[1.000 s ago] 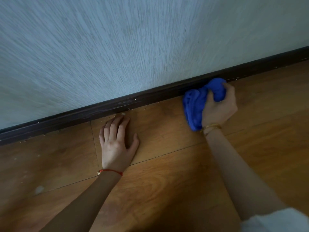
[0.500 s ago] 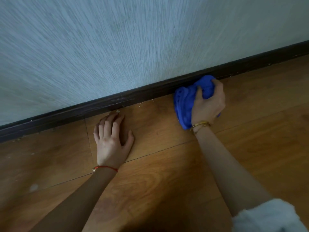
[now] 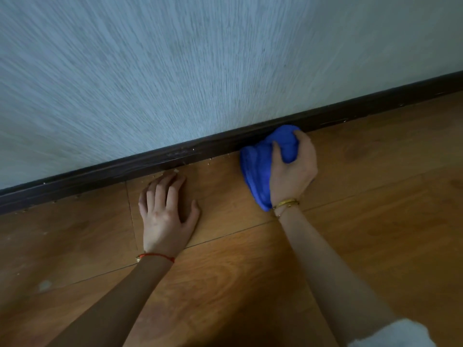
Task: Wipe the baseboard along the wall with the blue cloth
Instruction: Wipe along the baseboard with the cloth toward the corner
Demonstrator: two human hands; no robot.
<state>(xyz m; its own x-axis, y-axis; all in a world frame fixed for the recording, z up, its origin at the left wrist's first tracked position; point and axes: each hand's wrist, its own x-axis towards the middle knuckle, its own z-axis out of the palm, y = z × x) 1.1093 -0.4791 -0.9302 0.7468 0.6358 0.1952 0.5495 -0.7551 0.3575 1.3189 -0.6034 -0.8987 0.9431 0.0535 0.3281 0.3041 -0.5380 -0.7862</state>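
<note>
A dark brown baseboard (image 3: 140,164) runs slantwise along the foot of the pale textured wall, rising toward the right. My right hand (image 3: 294,166) grips a bunched blue cloth (image 3: 258,166), whose upper end is pressed against the baseboard. A gold bracelet circles that wrist. My left hand (image 3: 166,211) lies flat on the wooden floor with fingers spread, fingertips just short of the baseboard. It holds nothing, and a red string is tied round its wrist.
Small pale crumbs (image 3: 176,170) dot the floor seam and the baseboard's lower edge near my left fingertips and further left. Brown wooden floorboards (image 3: 375,209) stretch to the right and toward me. A pale smudge (image 3: 45,285) marks the floor at lower left.
My right hand has slid the blue cloth leftward along the baseboard, closer to my left hand. The left hand has stayed planted on the floor.
</note>
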